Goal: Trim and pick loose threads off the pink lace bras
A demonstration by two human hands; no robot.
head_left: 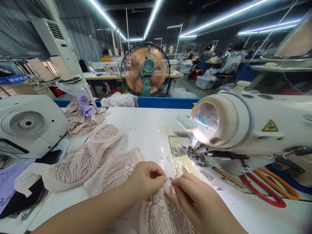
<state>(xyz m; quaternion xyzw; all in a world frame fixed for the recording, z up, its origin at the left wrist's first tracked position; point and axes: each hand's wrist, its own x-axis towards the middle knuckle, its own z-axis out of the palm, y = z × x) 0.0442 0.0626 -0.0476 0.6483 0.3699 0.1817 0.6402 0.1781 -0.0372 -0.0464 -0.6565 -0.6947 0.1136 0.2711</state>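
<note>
My left hand (145, 180) and my right hand (195, 198) meet at the near middle of the white table (146, 126). Both pinch the top edge of a pale pink lace piece (163, 213) that lies under them. Their fingertips almost touch, just in front of the presser foot (192, 154) of the white sewing machine (246, 130). Its lamp lights the metal needle plate (176, 148). More pink lace pieces (80, 162) lie spread to the left of my left hand.
A second white machine (29, 125) stands at the left edge. Red and orange scissor handles (270, 191) lie under the sewing machine at right. A pile of lace and purple cloth (84, 112) sits at the back left. A standing fan (145, 69) and other workers are beyond the table.
</note>
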